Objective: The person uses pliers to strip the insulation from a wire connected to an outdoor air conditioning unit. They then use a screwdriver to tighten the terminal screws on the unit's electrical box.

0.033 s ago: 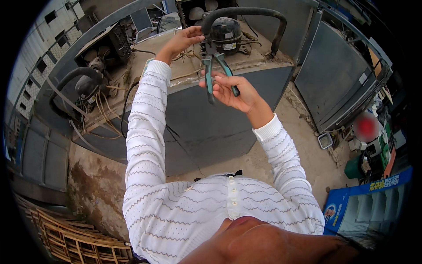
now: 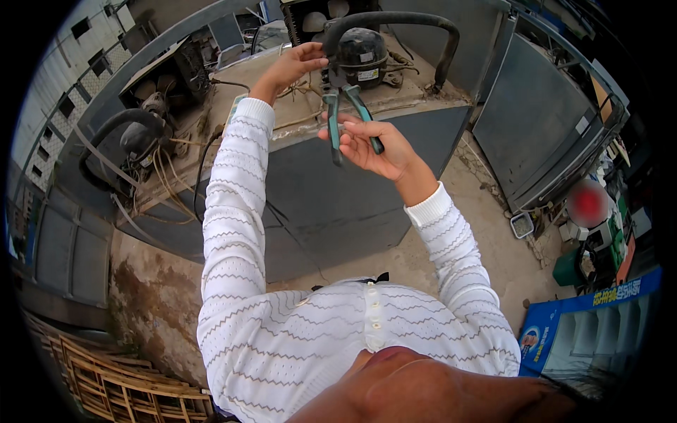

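Note:
My left hand (image 2: 303, 60) reaches up with its fingers closed on the thick black insulated hose (image 2: 395, 17), beside a black domed compressor (image 2: 361, 53). My right hand (image 2: 374, 148) grips pliers with teal-and-black handles (image 2: 360, 106), the handles spread apart. The pliers' dark jaws point up at the hose's left end, just below my left fingers; whether they bite on it is unclear. Both compressor and hose are on the dusty top (image 2: 275, 123) of a large grey metal cabinet.
Another compressor (image 2: 137, 137) with looping cables is at left, a fan unit (image 2: 162, 74) behind it. A grey metal cabinet (image 2: 536, 127) stands right, above a small tray (image 2: 522, 224) and clutter. Wooden racks (image 2: 120, 374) lie lower left, a blue shelved case (image 2: 585, 324) lower right.

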Tool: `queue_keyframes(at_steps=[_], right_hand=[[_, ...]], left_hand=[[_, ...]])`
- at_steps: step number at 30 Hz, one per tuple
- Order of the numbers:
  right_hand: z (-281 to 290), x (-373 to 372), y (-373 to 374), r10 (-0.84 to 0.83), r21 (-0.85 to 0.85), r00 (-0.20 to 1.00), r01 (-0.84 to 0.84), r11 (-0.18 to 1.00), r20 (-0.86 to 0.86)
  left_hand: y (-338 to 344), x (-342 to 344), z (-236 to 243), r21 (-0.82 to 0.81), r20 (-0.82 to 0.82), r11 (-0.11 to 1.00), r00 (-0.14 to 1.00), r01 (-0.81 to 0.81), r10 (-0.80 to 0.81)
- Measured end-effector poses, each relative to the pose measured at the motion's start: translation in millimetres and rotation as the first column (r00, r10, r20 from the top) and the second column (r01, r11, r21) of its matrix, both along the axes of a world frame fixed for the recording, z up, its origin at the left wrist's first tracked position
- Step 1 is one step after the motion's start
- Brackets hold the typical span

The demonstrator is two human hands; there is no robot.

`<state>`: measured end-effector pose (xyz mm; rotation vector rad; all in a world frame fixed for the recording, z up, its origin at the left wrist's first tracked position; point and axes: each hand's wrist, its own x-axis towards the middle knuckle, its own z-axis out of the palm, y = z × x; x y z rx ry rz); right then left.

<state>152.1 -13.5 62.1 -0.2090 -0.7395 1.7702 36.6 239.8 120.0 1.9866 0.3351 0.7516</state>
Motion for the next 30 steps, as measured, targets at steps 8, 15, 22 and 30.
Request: queue_keyframes(at_steps=[8,15,22,30], right_hand=[[8.5,-12.1,12.4,0.016,0.012,0.995,-0.015,1.0,-0.103],[14.8,-28.1,22.1,-0.088,-0.036,0.989,0.084,0.996,-0.12],[3.8,-35.0,47.6,0.157,0.153,0.962,-0.125,0.98,-0.221],[27.0,-53.2,20.4,-0.076,-0.05,0.957,0.065,0.997,-0.279]], left_hand=[[15.4,4.1,-20.6,0.081,0.162,0.996,0.987,-0.034,0.02],[0.3,7.3,-23.5,0.077,0.182,0.992,0.979,-0.104,0.088],[8.8,9.1,-27.6,0.143,0.233,0.984,0.97,-0.103,0.067],[-11.2,4.4,-18.1,0.11,0.19,0.984,0.975,-0.138,0.115]])
